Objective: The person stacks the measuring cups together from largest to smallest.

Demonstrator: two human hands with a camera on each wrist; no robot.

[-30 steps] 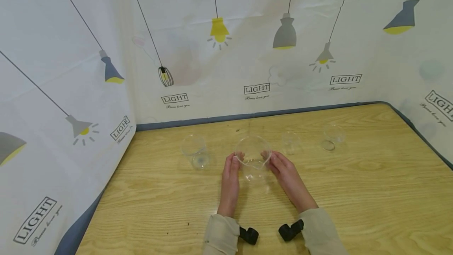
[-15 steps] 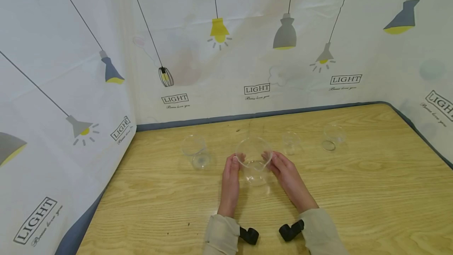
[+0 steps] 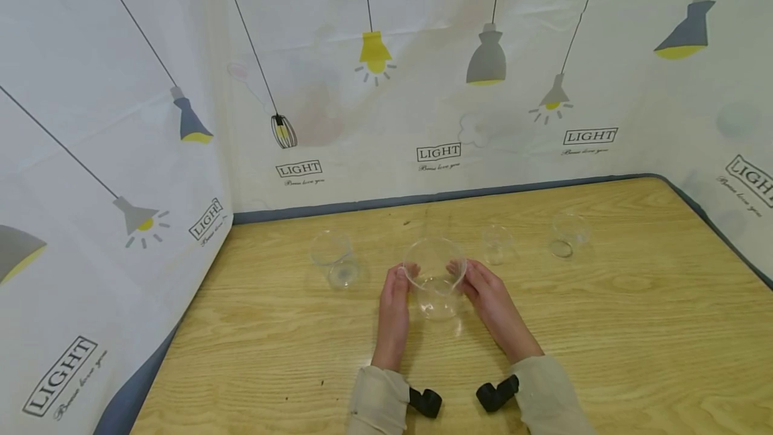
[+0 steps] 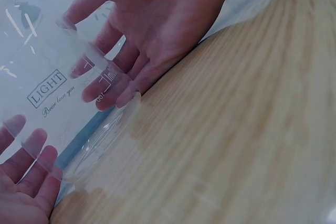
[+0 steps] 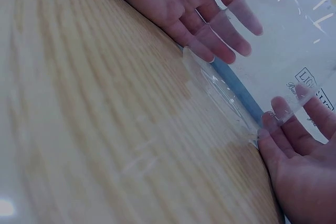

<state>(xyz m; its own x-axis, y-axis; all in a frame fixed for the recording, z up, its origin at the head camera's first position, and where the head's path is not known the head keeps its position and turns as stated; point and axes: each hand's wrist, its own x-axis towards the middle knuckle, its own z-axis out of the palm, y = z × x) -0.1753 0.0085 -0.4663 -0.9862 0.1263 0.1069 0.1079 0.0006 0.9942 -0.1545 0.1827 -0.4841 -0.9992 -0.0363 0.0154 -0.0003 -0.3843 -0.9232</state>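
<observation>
A large clear glass beaker [image 3: 437,299] stands between my hands in the middle of the wooden table. My left hand [image 3: 394,307] holds its left side, thumb near the rim and fingers round the far wall. On the opposite side my right hand [image 3: 492,297] grips it the same way. Through the glass in the left wrist view, white scale marks on the beaker [image 4: 107,80] cross the right hand's fingers [image 4: 126,59]. The beaker's base [image 5: 223,95] is close to the tabletop in the right wrist view; whether it touches cannot be told.
Farther back on the wooden table [image 3: 272,354] stand smaller clear glass vessels: one at the left [image 3: 332,257], one just right of the beaker [image 3: 497,244] and one farther right [image 3: 569,233]. A lamp-printed cloth [image 3: 362,119] encloses the back and sides.
The beaker has shifted slightly toward me, its base a little more than its rim. Both hands keep nearly the same place and hold.
</observation>
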